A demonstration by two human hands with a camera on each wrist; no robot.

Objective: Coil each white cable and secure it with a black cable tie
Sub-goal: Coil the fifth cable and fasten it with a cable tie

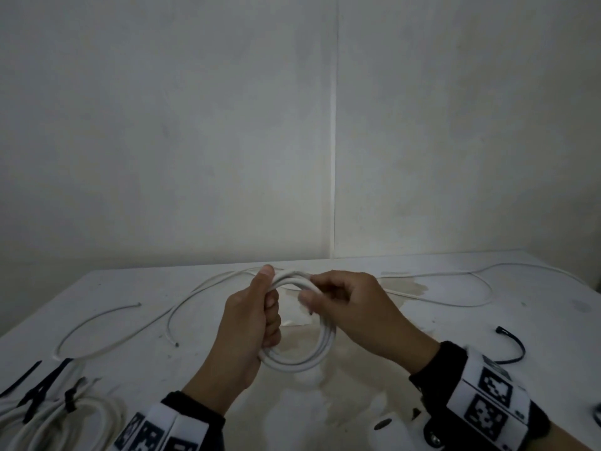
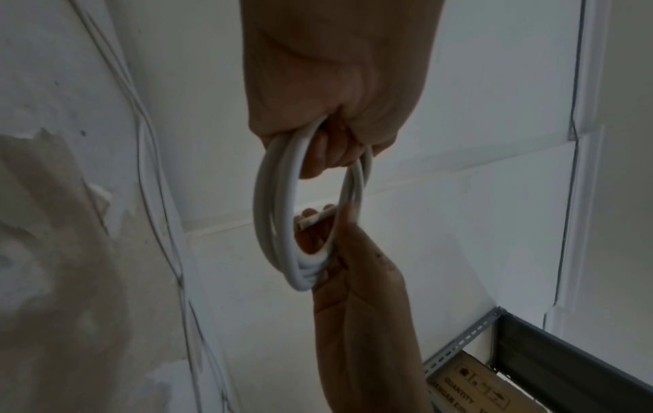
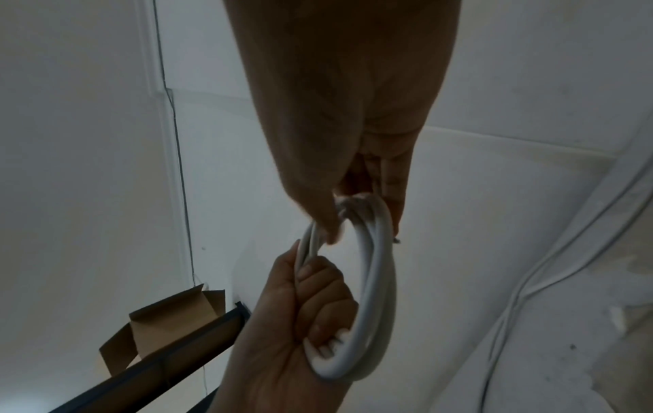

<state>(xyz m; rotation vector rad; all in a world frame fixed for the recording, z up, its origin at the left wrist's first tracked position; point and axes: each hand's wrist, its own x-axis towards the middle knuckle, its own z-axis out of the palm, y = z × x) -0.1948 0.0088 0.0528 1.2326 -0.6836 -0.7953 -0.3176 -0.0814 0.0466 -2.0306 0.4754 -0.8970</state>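
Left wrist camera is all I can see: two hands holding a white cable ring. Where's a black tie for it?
Observer: One black cable tie lies loose on the table, to the right of the right hand that pinches the cable ring.
Operator: Are any cables done already?
Observer: Yes. A finished coil lies at the table's near left corner with a black tie round it.
Operator: Are there more ties?
Observer: Yes, spare black ties lie by that finished coil.
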